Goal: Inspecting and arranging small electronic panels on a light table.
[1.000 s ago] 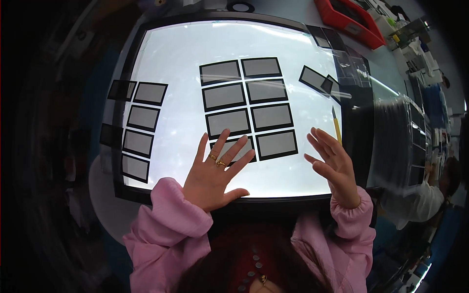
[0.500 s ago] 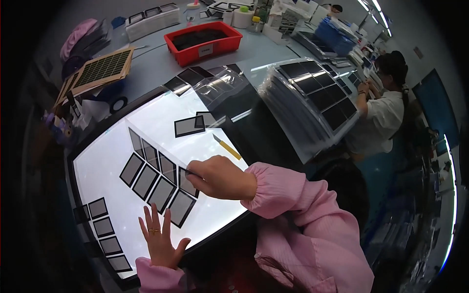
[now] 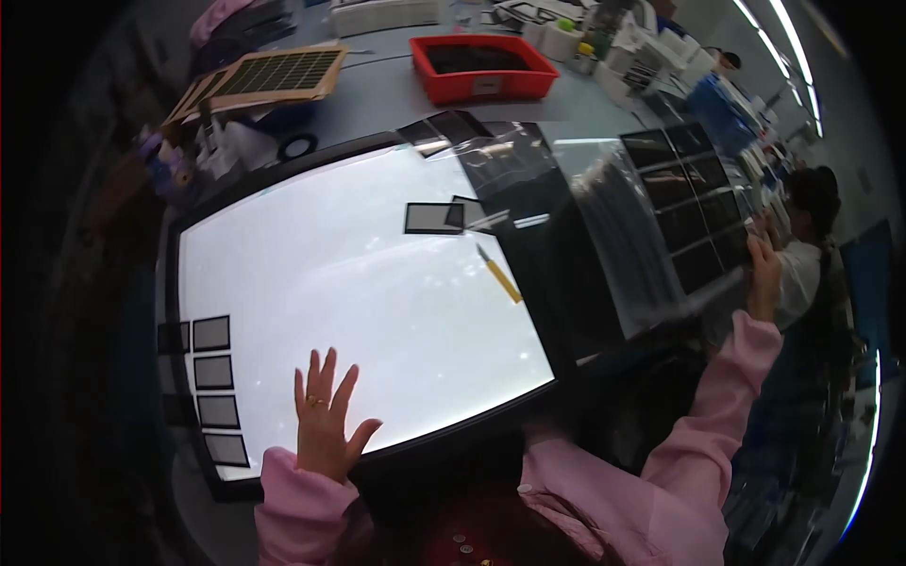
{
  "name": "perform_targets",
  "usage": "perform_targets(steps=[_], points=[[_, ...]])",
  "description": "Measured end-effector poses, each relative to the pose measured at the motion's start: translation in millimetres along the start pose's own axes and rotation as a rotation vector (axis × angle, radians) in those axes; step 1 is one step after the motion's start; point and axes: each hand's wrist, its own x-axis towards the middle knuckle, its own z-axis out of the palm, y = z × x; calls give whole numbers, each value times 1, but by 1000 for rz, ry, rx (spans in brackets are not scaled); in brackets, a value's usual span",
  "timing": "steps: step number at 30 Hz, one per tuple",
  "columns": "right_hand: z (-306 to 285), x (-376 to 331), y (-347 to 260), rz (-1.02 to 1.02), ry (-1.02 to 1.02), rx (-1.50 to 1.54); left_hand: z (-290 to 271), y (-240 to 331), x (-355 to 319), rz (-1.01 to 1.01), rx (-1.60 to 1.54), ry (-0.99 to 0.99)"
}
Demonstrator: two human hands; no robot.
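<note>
My left hand (image 3: 327,429) is over the near part of the lit white light table (image 3: 359,283), its fingers spread and nothing in them. Far to the right, my right hand (image 3: 764,278) has its fingers closed at the edge of a clear plastic sheet with rows of dark rectangular panes (image 3: 694,226). This sheet is over a stack of plastic sheets (image 3: 613,250); whether it touches them I cannot tell. On the light table are a dark-framed pane (image 3: 433,219) overlapping another, and a yellow craft knife (image 3: 502,280). Several framed panes (image 3: 214,373) line its left edge.
A red bin (image 3: 486,87) with dark contents stands at the back. Brown boards with a green grid panel (image 3: 283,74) lie at the back left, near a roll of black tape (image 3: 297,147). A co-worker in white (image 3: 802,250) is beyond the stack.
My right hand has carried the sheet of panes off the light table to the stack at the right. My left hand stays spread over the table. The view has shifted.
</note>
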Motion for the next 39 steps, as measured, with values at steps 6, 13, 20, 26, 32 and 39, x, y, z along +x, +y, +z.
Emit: perform_targets(steps=[6,13,20,26,32,39], points=[[52,-75,-84,-583,296,-356,-5,-5,-22,-106,-17,154],[163,-137,-175,-996,-74,25,-67,-80,-113,-510,70,463],[263,-166,-232,-727,-497,328,-60,-96,-155,-548,357,16],[302,-138,-224,-597,-627,214,-37,-3,-44,-285,326,-83],[318,-118,-196,-732,-573,-144,21,54,16,-199,275,37],[327,-137,-210,-777,-538,-274,18,50,4,-197,290,73]])
